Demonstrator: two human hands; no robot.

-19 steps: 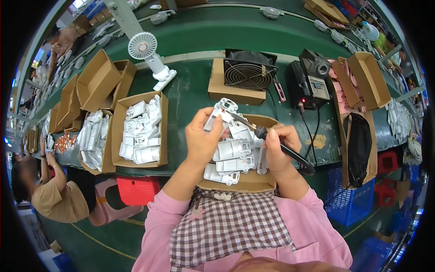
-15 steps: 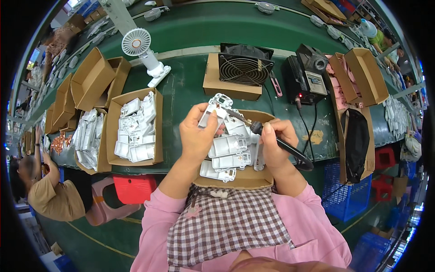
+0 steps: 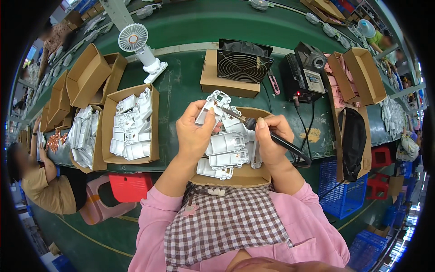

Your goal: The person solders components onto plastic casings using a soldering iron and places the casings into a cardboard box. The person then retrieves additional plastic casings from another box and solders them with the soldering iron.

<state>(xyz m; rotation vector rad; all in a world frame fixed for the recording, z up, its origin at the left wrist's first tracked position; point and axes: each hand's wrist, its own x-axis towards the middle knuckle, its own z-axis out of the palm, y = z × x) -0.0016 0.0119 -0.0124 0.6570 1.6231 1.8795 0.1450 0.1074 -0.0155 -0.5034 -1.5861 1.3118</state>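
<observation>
Between the fingers and thumb of my left hand (image 3: 195, 129) is a white plastic housing (image 3: 207, 113), tilted up above an open cardboard box (image 3: 247, 179). My right hand (image 3: 274, 138) grips a soldering iron (image 3: 250, 123) by its black handle. Its metal tip points left and reaches the housing's upper end, beside a small copper-coloured part; whether they touch I cannot tell. Several more white housings (image 3: 225, 143) lie in the box beneath my hands. The iron's thick black cable curves off to the right of my right hand.
A black fan (image 3: 242, 65) sits on a carton, with a black soldering station (image 3: 303, 77) to its right. On the left are a white handheld fan (image 3: 144, 50) and a cardboard box (image 3: 105, 152) of white housings. A co-worker (image 3: 47, 186) sits at far left.
The view has shifted slightly, so the bench things appear a little further left. Both hands keep their holds, and the iron's tip stays at the housing's upper end.
</observation>
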